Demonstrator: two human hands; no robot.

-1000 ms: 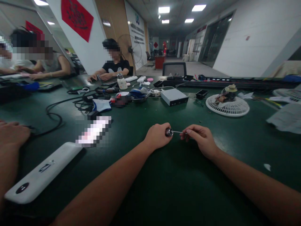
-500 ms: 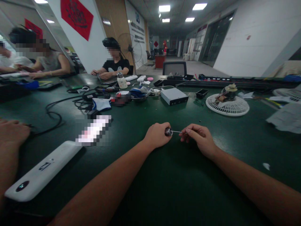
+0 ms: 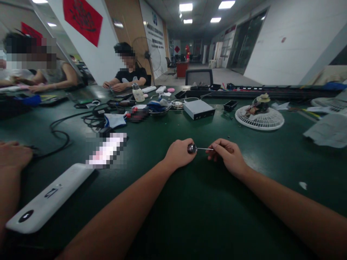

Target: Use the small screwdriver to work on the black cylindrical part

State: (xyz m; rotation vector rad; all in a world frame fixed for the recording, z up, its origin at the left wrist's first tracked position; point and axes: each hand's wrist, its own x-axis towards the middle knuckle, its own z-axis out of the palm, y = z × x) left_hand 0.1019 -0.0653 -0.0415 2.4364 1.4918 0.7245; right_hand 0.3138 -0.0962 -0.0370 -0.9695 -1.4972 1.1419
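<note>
My left hand [image 3: 179,153] is closed around a small shiny metal cylinder [image 3: 192,148], whose round end faces right out of the fist. From that end a thin metal rod [image 3: 204,148] runs level to the right. My right hand [image 3: 229,153] pinches the rod's far end between thumb and fingers. Whether the rod sits inside the cylinder or only touches it, I cannot tell. Both hands are just over the dark green table [image 3: 200,206]. The rest of the cylinder is hidden in my left fist.
At left lie a white elongated device [image 3: 51,196], a lit phone [image 3: 108,150] and black cables [image 3: 59,133]. Another person's hand [image 3: 16,155] rests at the left edge. Farther back are a boxy disc drive [image 3: 199,109] and a white fan grille [image 3: 260,121]. Co-workers sit across the table.
The gap between my hands has widened slightly, and more of the thin rod shows. The whole view has shifted a little. Both grips look the same.
</note>
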